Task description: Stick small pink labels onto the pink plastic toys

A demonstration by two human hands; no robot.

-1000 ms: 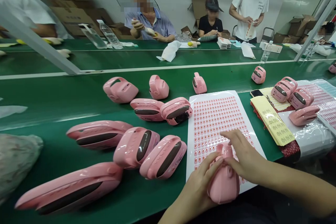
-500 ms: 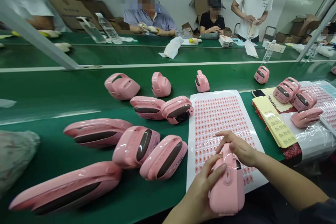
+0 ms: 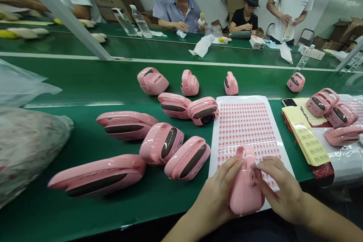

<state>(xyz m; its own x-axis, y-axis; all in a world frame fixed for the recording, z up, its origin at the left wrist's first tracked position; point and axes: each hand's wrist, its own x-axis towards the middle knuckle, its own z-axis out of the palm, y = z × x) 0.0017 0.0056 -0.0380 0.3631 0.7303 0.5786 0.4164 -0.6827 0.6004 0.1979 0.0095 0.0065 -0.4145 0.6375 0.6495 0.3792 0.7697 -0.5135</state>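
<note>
- Green table (image 3: 159, 193) beneath
- Left hand (image 3: 217, 193) grasps a pink case (image 3: 245, 198)
- Right hand (image 3: 286, 189) has dropped from handle (image 3: 248, 152) to oval emblem (image 3: 252, 177), pinching a whitish scrap (image 3: 257, 163); work apparently centres there

Bare left hand (image 3: 215, 191), bare right hand (image 3: 285, 191), uncovered forearms (image 3: 326, 211), plain dark clothing (image 3: 255, 230) at the lap

Sticker sht (image 3: 246, 124) on bench (image 3: 159, 200), units (image 3: 161, 143) L, lbl shts (image 3: 305, 134) R

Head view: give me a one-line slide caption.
Left hand holds a pink handled case, right hand at its oval emblem, a sheet of small pink shapes behind.
</note>
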